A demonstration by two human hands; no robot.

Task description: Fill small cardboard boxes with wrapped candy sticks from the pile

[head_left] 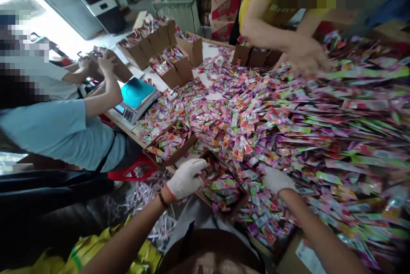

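My left hand, in a white glove, curls its fingers at the left wall of an open cardboard box in front of me. Small, colourful plastic packets fill part of this box. To its right, my right hand, also gloved in white, reaches down into a wide heap of the same packets. Its fingertips are blurred and partly hidden among them, so I cannot see whether they grip any. Just beyond my left hand stands another box of packets.
A digital scale with a blue plate stands at the table's left side. Several filled boxes are grouped farther back. One person in a light blue sleeve sits left; another person's hand works over the heap. A red stool is below.
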